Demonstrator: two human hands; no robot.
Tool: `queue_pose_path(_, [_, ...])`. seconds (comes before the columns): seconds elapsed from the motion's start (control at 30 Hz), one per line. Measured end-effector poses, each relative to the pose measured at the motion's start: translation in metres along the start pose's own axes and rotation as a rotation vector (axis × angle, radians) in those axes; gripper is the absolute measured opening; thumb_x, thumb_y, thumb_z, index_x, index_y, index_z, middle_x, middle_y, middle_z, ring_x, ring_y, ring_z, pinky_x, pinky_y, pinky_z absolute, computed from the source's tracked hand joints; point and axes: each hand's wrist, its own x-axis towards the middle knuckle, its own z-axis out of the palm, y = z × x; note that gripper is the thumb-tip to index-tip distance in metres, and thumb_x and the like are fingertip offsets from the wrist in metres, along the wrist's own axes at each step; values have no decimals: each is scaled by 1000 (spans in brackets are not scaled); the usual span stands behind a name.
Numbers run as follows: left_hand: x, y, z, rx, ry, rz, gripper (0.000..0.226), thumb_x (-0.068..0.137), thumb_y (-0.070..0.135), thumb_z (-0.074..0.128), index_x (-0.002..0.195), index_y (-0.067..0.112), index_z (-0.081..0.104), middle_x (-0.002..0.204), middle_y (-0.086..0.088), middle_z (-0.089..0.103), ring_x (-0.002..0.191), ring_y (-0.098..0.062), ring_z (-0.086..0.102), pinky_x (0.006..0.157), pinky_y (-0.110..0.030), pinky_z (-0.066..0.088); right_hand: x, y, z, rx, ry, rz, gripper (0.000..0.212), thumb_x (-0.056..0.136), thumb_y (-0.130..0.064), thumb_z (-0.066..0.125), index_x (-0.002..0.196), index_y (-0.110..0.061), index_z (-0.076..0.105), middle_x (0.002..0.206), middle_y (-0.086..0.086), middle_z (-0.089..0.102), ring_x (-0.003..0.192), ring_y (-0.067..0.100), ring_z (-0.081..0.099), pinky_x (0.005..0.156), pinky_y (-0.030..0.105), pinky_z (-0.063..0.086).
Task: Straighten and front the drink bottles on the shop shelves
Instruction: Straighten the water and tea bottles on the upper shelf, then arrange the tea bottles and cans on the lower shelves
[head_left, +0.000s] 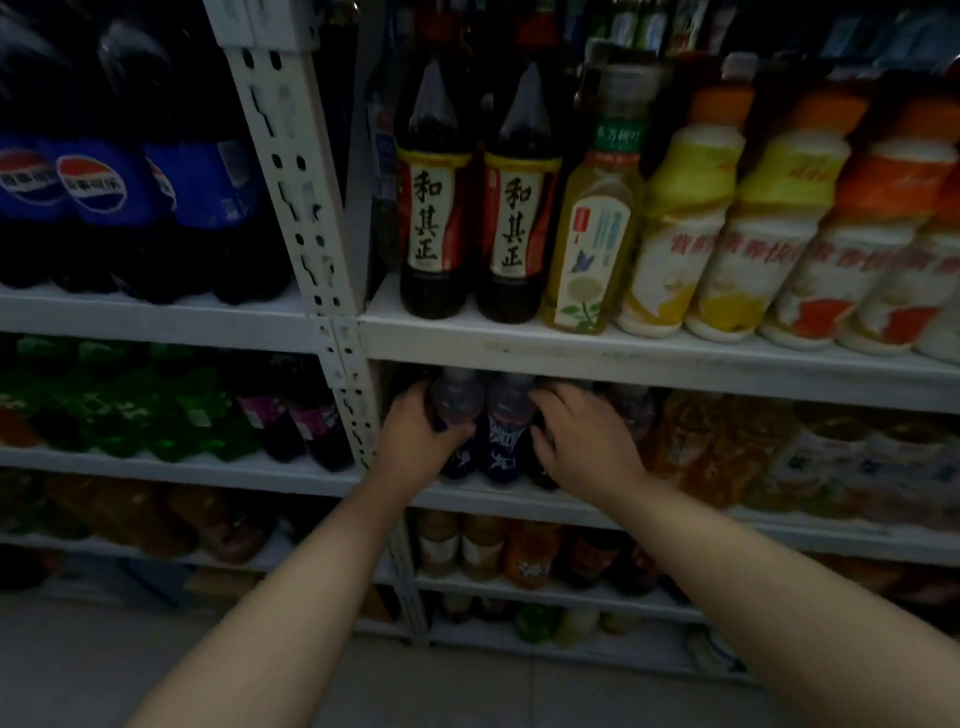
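On the second shelf (519, 501) of the right-hand unit stand dark bottles with blue labels. My left hand (415, 436) grips the leftmost dark bottle (453, 397) around its shoulder. A second dark bottle (510, 415) stands between my hands, untouched as far as I can see. My right hand (582, 436) curls around a third dark bottle (540, 457), which is mostly hidden behind the fingers. More dark and orange bottles (717, 441) continue to the right on the same shelf.
The shelf above (623, 353) carries two tall dark tea bottles (472, 208), a yellow-green bottle (592, 228) and several white and yellow bottles (727, 223). A perforated white upright (311, 208) splits the units. Cola bottles (119, 182) and green bottles (156, 410) fill the left unit.
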Motion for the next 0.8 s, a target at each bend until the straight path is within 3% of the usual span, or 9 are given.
queue_pose_path(0.07, [12,5,3,45,-16,-7,57,71,28,79,121,19,54,106,9,55,95,-7,51,76,-22,40,8,-5,8,-115,134,-14,40,76,-19,69,115,-11,63,102,12,62,89,34,60,73,39,48])
queue_pose_path(0.17, [23,12,5,117,-65,-29,47,72,30,78,111,23,53,102,7,55,91,-8,50,77,-24,39,15,-11,19,-242,247,14,50,79,-32,68,125,-13,57,108,12,64,97,34,59,85,43,43])
queue_pose_path(0.27, [26,10,3,126,-127,-31,42,73,31,80,105,24,55,101,6,58,91,-9,53,77,-22,40,24,-18,24,-305,159,173,58,81,-50,64,125,-13,56,97,14,67,92,34,62,88,47,29])
queue_pose_path(0.33, [26,8,1,108,-133,-20,43,72,30,81,106,23,55,102,8,58,92,-8,53,77,-20,39,31,-21,24,-261,107,239,56,81,-52,64,120,-13,59,91,14,69,91,35,63,89,48,27])
queue_pose_path(0.47, [28,4,-4,79,-148,-29,56,73,28,82,120,14,55,115,0,60,101,-11,53,83,-21,39,43,-22,21,-61,79,304,42,86,-41,62,122,-18,59,110,14,66,107,36,57,96,54,33])
queue_pose_path(0.67, [33,-2,-10,50,-208,-58,62,73,29,82,125,16,53,124,-4,60,112,-20,56,91,-29,43,47,-17,20,96,95,306,31,90,-32,58,119,-22,60,120,13,61,115,37,50,97,51,35])
queue_pose_path(0.8, [33,-6,-10,48,-206,-41,65,73,33,82,127,18,51,119,4,57,106,-10,51,88,-25,40,47,-13,21,81,20,288,35,93,-32,53,127,-26,55,132,10,54,125,34,43,104,48,32])
